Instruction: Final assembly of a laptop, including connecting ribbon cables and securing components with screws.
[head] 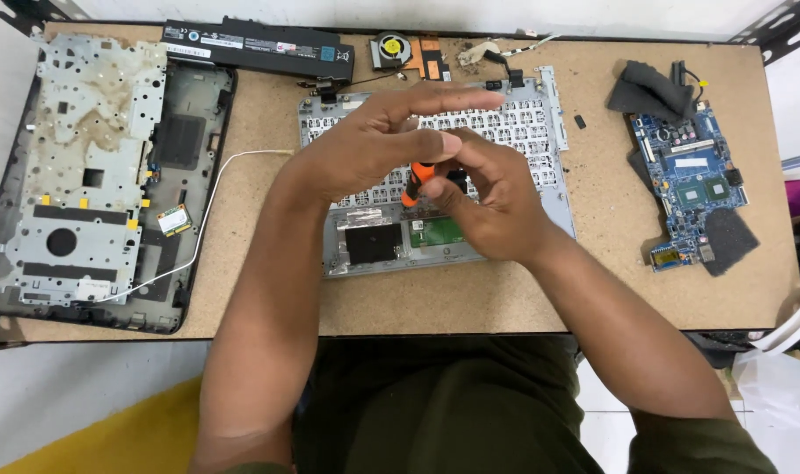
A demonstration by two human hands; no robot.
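Note:
My left hand (365, 145) and my right hand (488, 206) meet above a grey laptop palmrest and keyboard frame (549, 140) lying underside up on the desk. Between them is a small screwdriver with an orange and black handle (415, 183), standing roughly upright. My right hand's fingers wrap the handle from the right. My left hand's fingers curl over its top, touching it. The tip of the tool is hidden behind my hands. A green circuit strip (435, 233) and a black patch (372, 243) show on the frame just below my hands.
A laptop bottom case (93, 175) with a white cable (202, 228) lies at left. A black battery (259, 46) and small fan (391, 50) sit at the back. A blue motherboard (690, 175) with dark pads lies at right. The brown desk (470, 298) ends near my lap.

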